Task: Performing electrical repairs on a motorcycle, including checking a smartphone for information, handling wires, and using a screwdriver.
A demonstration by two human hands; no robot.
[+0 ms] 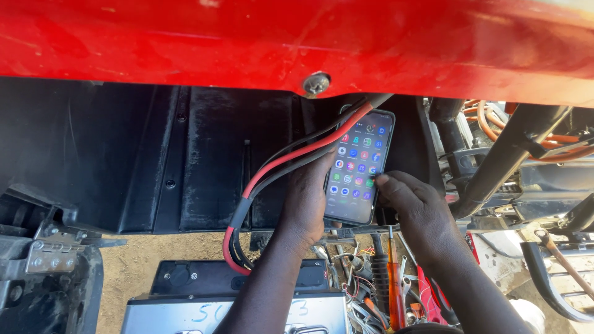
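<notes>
Both hands are on a black-framed smartphone with a lit screen of app icons (357, 168), held up against the black inner panel (124, 161) beneath a glossy red body panel (247, 43). Left hand (306, 201) is closed around the phone's left edge, gripping it upright from behind and the side; right hand (417, 213) rests at the phone's right edge with its fingers curled and one fingertip (380, 180) touching the screen near the lower right rows of icons — it grips nothing. A bundle of red and black cables (272, 173) runs from the top of the phone, across the left hand, and loops down along the black panel. A silver screw head (316, 83) sits in the red panel just above the phone. Below the hands lie a grey metal box with blue handwriting on top (185, 312), a tangle of thin wires (359, 291) and an orange-handled screwdriver (393, 284) — all over sandy ground (130, 266). Orange cables (495, 127) show at the right, behind a black tube frame (501, 154).
</notes>
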